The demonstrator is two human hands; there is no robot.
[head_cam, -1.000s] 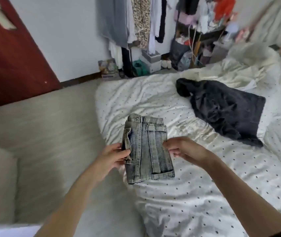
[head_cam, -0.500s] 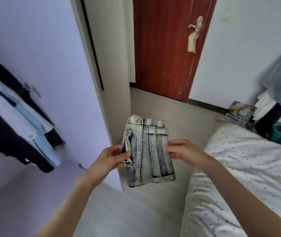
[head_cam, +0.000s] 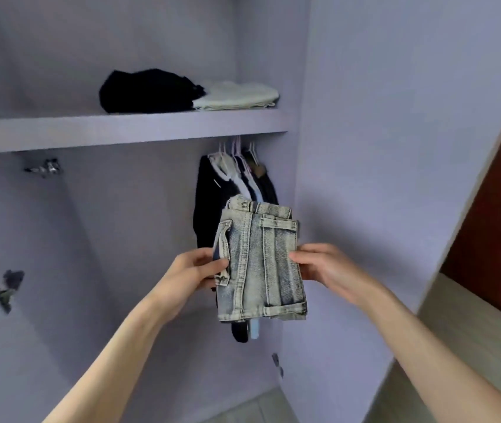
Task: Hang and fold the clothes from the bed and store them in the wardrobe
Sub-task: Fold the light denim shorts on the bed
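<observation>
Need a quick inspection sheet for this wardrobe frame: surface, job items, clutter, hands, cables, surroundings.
Surface: lilac wardrobe shelf, front part bare left of the stacks.
Job's things: folded denim garment held in the air below shelf level; black folded pile and pale folded pile on the shelf, touching side by side; hanging clothes on white hangers under the shelf, at the right.
Clutter: nothing seen.
Hands: left hand grips the denim's left edge; right hand grips its right edge.
Cables: nothing seen.
Surroundings: dark marks or fittings on the back panel; red-brown door at far right; pale floor below it.
</observation>
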